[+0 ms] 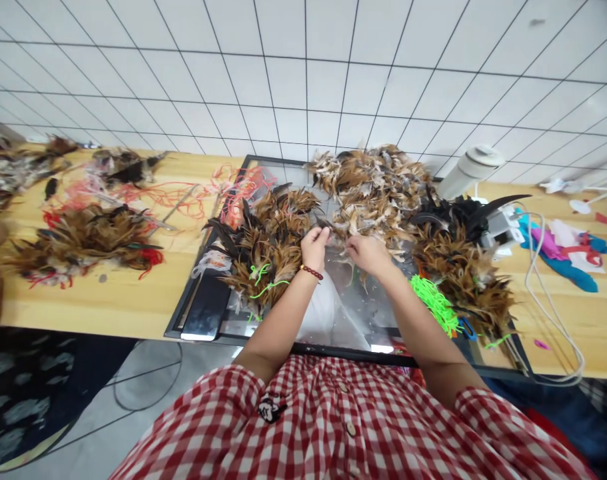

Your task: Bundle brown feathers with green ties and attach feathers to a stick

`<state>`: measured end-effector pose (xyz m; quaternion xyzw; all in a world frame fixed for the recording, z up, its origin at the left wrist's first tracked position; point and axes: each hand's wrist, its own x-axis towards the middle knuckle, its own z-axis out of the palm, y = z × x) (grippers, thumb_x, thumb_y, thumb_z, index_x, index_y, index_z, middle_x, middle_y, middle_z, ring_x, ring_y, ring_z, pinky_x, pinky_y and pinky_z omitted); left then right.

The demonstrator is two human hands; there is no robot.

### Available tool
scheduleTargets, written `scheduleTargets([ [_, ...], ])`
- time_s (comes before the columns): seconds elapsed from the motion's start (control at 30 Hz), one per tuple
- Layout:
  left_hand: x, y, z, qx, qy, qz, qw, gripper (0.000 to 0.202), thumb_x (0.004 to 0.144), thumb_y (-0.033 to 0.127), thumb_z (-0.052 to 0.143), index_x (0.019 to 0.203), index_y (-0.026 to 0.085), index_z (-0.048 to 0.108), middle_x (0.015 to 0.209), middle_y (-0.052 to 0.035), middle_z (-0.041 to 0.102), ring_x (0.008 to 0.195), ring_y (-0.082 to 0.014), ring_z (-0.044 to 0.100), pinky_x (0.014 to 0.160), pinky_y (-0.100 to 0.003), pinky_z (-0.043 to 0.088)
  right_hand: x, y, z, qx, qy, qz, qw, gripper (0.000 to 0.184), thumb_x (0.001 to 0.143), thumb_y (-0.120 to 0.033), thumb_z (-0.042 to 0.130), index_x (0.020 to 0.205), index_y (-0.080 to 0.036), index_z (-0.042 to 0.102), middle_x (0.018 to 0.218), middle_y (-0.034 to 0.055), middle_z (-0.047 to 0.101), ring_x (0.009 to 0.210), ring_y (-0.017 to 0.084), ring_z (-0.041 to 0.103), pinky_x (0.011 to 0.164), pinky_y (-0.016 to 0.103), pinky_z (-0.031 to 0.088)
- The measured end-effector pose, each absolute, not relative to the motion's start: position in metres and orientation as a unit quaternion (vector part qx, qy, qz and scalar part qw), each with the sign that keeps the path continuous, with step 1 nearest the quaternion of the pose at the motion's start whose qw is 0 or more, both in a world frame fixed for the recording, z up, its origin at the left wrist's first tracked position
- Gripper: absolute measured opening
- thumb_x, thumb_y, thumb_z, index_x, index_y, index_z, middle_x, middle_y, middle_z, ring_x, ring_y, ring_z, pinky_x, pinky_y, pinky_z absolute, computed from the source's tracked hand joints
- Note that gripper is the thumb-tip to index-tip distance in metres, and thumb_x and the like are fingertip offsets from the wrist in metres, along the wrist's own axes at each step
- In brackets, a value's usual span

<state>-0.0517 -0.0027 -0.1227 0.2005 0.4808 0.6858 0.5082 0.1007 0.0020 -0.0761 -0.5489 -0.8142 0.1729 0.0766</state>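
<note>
My left hand (315, 247), with a beaded bracelet at the wrist, is closed in a pinch on a dark feather (325, 224) over the middle of the black-framed tray. Just to the right, my right hand (367, 253) is also closed, its fingertips pinching at brownish feathers; the exact piece is too small to make out clearly. Beside my left hand lies a bunch of brown feathers (270, 247) with bright green ties among them. Behind both hands rises a loose heap of tan and brown feathers (378, 187).
Right of my forearm lie green strings (433, 303) and another brown feather bunch (463, 273). A dark phone-like slab (203, 310) rests at the tray's left edge. A white cylinder (470, 170), a cable (553, 300) and red strings (183, 197) are around. Another person sits at left.
</note>
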Motion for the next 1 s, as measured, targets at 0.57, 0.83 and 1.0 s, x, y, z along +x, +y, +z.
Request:
scheduleTargets([
  [0.57,-0.054,-0.002,-0.104,0.109,0.481,0.674,0.550,0.025,0.082,0.001,0.074,0.073,0.016,0.055,0.063,0.0028,0.070,0.053,-0.0070,0.065,0.063,-0.021,0.054,0.101,0.055,-0.101,-0.555,-0.678,0.329,0.352,0.017,0.080,-0.034,0.068,0.083,-0.018,0.075,0.082,0.0050,0.074,0.079,0.020,0.065,0.079,0.033,0.051],
  [0.83,-0.049,-0.006,-0.105,0.178,0.474,0.639,0.579,0.020,0.085,0.013,0.076,0.073,0.015,0.060,0.066,-0.0001,0.074,0.057,-0.0093,0.068,0.060,-0.021,0.055,0.113,0.042,-0.083,-0.507,-0.413,0.495,0.572,0.043,0.050,-0.050,0.087,0.075,-0.021,0.067,0.057,-0.0053,0.060,0.050,0.009,0.050,0.049,0.023,0.039],
  [1.0,-0.048,-0.015,-0.096,0.212,0.447,0.594,0.634,0.022,0.087,0.015,0.076,0.074,0.016,0.057,0.074,-0.0033,0.078,0.066,-0.0137,0.075,0.062,-0.023,0.057,0.099,0.035,-0.080,-0.485,-0.429,0.530,0.547,0.048,0.051,-0.054,0.091,0.074,-0.022,0.064,0.057,-0.0046,0.063,0.051,0.010,0.057,0.051,0.022,0.046],
])
